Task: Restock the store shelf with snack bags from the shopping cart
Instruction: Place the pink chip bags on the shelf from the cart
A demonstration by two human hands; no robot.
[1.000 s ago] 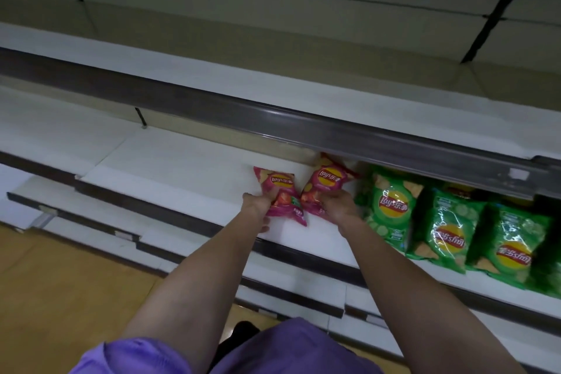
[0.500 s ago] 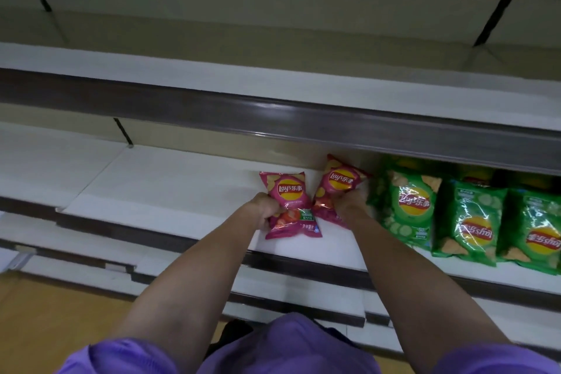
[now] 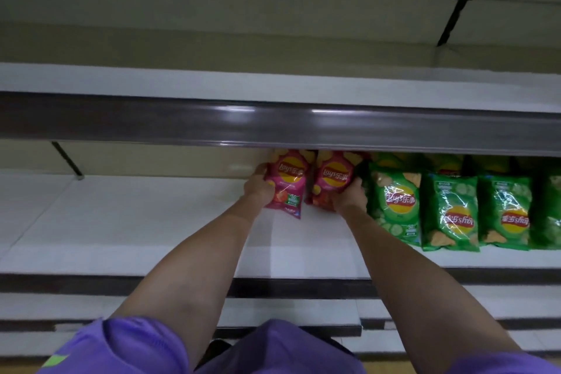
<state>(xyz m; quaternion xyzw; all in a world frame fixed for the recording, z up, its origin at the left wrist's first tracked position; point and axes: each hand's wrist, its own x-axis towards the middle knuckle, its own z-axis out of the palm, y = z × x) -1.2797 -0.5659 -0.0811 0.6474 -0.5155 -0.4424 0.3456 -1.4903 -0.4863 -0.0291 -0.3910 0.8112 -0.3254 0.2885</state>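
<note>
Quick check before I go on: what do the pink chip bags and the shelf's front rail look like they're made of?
Pink chip bags: thin glossy plastic film, likely foil-lined; it crinkles and throws small glints where the left hand and right hand grip them.
Front rail of the upper shelf: smooth, semi-gloss dark grey strip with long light streaks, either plastic or coated metal; the view cannot settle which.

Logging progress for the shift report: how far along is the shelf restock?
Done: green bags already fill the right part of the shelf.
In hand: the left hand grips one pink bag, the right hand another pink bag, both being stood up beside the green row.
Left: the shelf's left stretch holds no bags. The cart is out of view, so remaining stock is unknown.
</note>
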